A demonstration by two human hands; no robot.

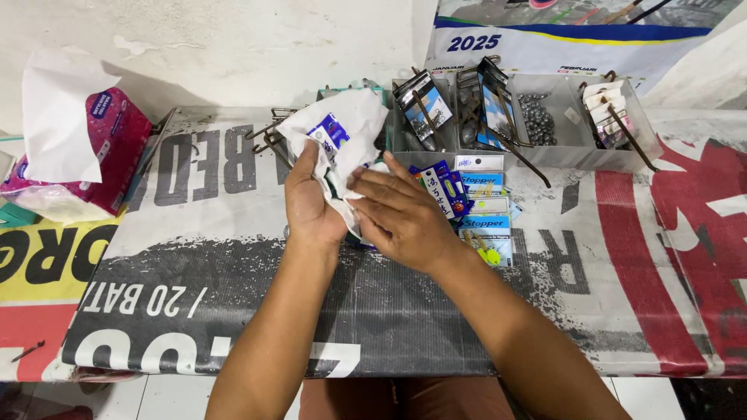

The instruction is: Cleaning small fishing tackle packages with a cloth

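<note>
— Left hand [311, 204] gripped the white plastic bag [342, 136] from below; right hand [401, 218] lay flat against it, fingers extended.

— What was inside?

— Couldn't tell, the bag hid it. Just beyond the right hand, small packets [482, 222] lay partly covered, on a printed banner [194, 257] over the table.

Bright, even daylight w/ soft shadows under both forearms on the table [194, 233]. Pic sharp at centre; slight wide-angle bend twd edges. No glare, no motion blur.
</note>
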